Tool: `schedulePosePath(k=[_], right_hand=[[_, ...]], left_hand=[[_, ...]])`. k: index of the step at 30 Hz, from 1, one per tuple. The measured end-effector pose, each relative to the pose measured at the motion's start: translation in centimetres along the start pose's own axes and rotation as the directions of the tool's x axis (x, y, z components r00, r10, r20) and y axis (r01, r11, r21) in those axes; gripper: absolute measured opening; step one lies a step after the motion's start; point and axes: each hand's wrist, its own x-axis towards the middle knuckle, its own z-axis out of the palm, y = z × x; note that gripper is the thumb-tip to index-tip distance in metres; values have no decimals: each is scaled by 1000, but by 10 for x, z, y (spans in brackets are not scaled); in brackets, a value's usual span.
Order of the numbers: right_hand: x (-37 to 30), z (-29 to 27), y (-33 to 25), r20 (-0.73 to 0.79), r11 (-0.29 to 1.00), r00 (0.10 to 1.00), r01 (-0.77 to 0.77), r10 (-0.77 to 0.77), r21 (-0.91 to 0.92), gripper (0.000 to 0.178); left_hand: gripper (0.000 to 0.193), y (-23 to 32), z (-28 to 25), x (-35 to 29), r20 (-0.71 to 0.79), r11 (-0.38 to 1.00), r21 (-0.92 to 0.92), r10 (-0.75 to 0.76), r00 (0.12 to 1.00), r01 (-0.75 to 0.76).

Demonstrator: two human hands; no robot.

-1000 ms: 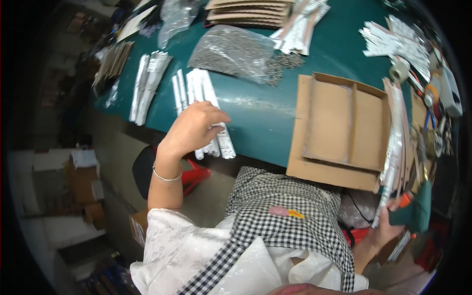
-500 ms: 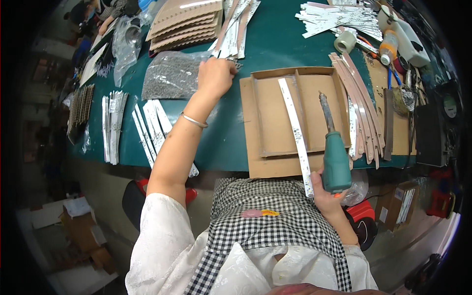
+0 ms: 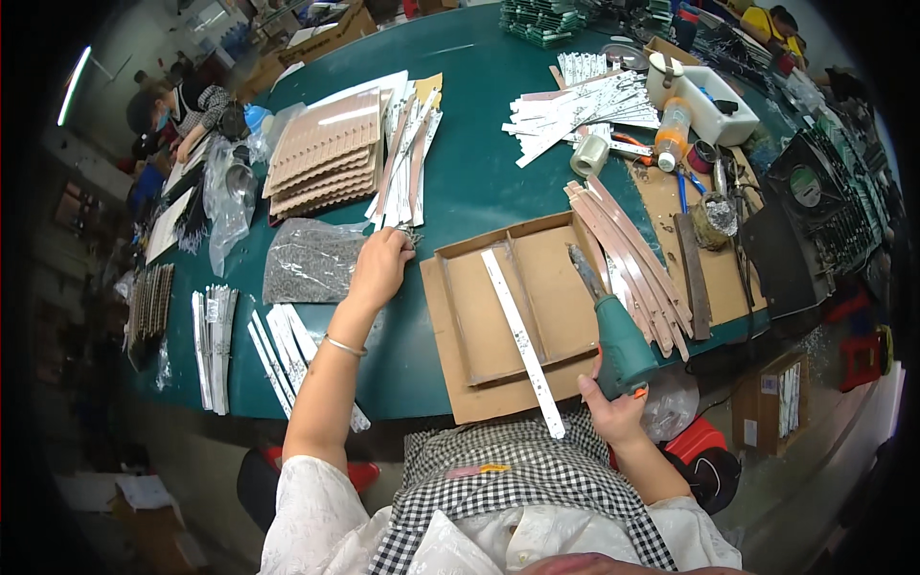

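My left hand [image 3: 381, 266] reaches forward to the right end of a clear plastic bag [image 3: 311, 261] full of small grey parts. Its fingers are curled together over some loose grey bits, and what they pinch is hidden. My right hand [image 3: 616, 414] grips a green soldering gun [image 3: 625, 343], whose metal tip points away from me over the right side of a shallow cardboard tray [image 3: 455, 331]. Slanting across that tray lies a white circuit strip [image 3: 520, 335]. The strip's near end sticks out past the table edge, a little left of my right thumb.
Pink-backed strips [image 3: 632, 273] lie right of the tray. Beyond them stand a tape roll [image 3: 589, 153], an orange-capped bottle [image 3: 673, 134] and a white container [image 3: 714, 110]. Wavy-edged brown panels [image 3: 321, 158] are stacked at the back left. White strips [image 3: 287, 350] lie near my left forearm.
The whole view has tilted up, showing more of the far table. My left hand stays by the bag. My right thumb now sits farther from the strip's near end.
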Motion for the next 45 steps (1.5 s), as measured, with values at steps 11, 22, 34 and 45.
schedulePosePath(k=[11,22,34,45], right_hand=[[23,18,-30,89,988,990,-116,107,99,63],[31,50,-41,86,942,967,-254,241,221,25],[32,50,-24,112,973,979,-183,167,143,23],[35,21,-25,120,986,979,-163,164,-14,68]], left_hand=[[32,172,-53,-45,-72,836,-543,53,996,-84],[54,202,-20,-76,-186,844,-421,279,942,-333],[17,195,-6,-84,72,636,-769,-17,997,66],[18,158,19,-66,-61,887,-462,-30,998,-1]])
